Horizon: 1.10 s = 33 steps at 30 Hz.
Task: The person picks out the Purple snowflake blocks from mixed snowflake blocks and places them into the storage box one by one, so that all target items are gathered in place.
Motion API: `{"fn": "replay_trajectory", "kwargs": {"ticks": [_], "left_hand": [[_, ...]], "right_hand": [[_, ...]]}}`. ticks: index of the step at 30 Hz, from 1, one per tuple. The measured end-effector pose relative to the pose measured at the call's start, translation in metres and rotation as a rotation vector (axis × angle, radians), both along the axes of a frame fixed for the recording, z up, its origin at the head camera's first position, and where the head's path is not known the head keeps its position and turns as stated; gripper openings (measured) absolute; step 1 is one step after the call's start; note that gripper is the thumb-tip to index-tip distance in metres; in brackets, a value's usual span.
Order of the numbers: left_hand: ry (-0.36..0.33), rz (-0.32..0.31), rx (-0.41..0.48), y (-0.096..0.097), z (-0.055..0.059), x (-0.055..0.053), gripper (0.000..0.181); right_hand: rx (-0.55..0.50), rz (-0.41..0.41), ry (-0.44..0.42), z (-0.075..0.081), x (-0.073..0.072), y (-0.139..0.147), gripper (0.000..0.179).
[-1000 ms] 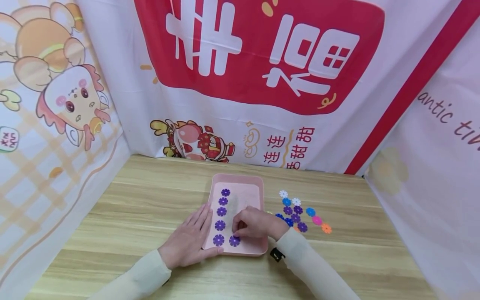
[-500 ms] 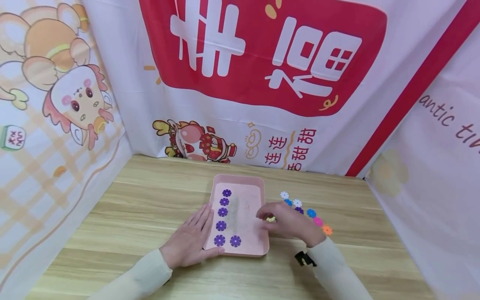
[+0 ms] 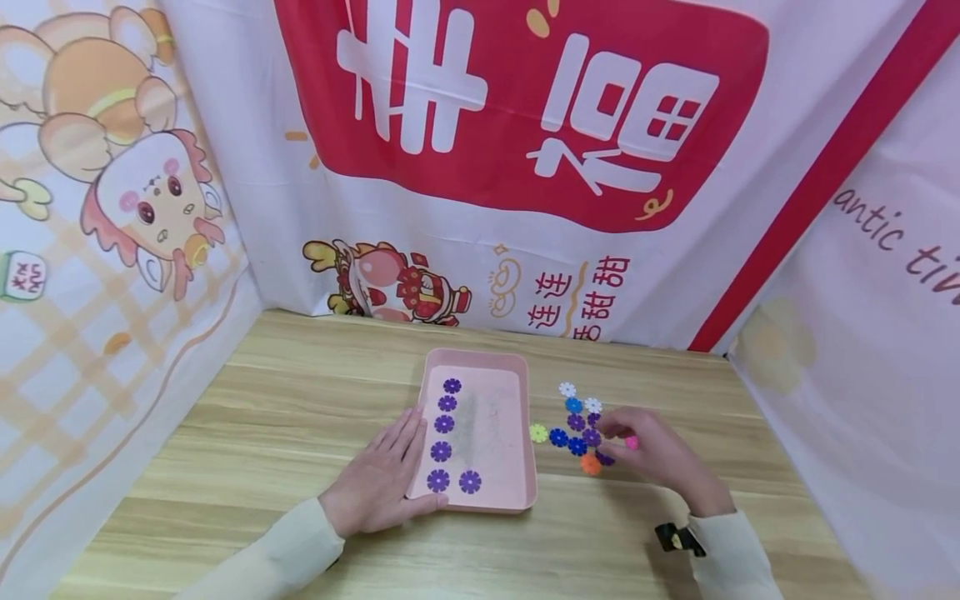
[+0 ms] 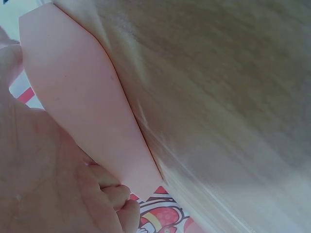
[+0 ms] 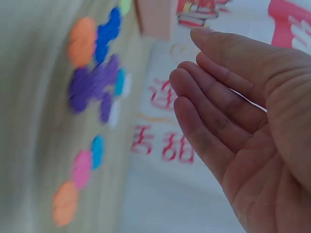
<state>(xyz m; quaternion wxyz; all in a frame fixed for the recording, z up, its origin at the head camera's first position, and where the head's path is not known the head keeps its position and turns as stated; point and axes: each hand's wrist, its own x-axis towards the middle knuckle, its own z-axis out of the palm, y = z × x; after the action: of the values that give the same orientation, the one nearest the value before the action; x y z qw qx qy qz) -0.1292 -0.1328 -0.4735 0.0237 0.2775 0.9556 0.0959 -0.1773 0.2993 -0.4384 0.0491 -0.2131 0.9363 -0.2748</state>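
Observation:
A shallow pink tray [image 3: 480, 358] lies on the table. Inside it, purple flower-shaped discs form a column along the left side, and one more purple disc [image 3: 470, 482] sits beside the bottom one. My left hand [image 3: 378, 483] rests against the tray's left side with extended fingers, its thumb at the front rim; the left wrist view shows the tray's outer wall [image 4: 82, 92] by the fingers. To the right, my right hand [image 3: 660, 454] hovers above loose discs. Its fingers are slightly bent with nothing between them in the right wrist view. Purple discs [image 5: 97, 82] lie below, and the hand partly covers several in the head view.
Loose discs right of the tray include yellow-green [image 3: 538, 433], blue [image 3: 558, 437], orange [image 3: 591, 464], white [image 3: 567, 389] and pink [image 3: 632, 442] ones. The wooden table [image 3: 300, 400] is bounded by printed cloth walls [image 3: 480, 192] at the back and sides.
My right hand has left the second purple disc in the tray and moved right, over the tray's edge to the loose discs. My left hand has stayed at the tray.

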Motion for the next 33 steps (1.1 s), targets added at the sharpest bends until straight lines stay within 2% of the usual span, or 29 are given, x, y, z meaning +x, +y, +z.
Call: {"fn": "replay_trajectory", "kwargs": {"ticks": [8,14,17,25,33], "left_hand": [[0.003,-0.002,0.000,0.000,0.000,0.000,0.109],[0.001,-0.001,-0.004,0.000,0.000,0.000,0.109],[0.007,-0.001,-0.003,0.000,0.000,0.000,0.109],[0.020,-0.002,-0.002,0.000,0.000,-0.001,0.108],[0.012,-0.001,0.012,-0.001,0.000,0.000,0.108]], "right_hand": [[0.011,-0.097,-0.055,-0.032,-0.003,0.022,0.031],[0.070,-0.121,-0.125,-0.049,-0.009,0.026,0.031],[0.103,-0.116,-0.122,-0.049,-0.012,0.026,0.031],[0.179,-0.037,-0.080,-0.041,-0.018,0.020,0.025],[0.185,-0.034,-0.141,-0.036,-0.023,0.017,0.023]]}}
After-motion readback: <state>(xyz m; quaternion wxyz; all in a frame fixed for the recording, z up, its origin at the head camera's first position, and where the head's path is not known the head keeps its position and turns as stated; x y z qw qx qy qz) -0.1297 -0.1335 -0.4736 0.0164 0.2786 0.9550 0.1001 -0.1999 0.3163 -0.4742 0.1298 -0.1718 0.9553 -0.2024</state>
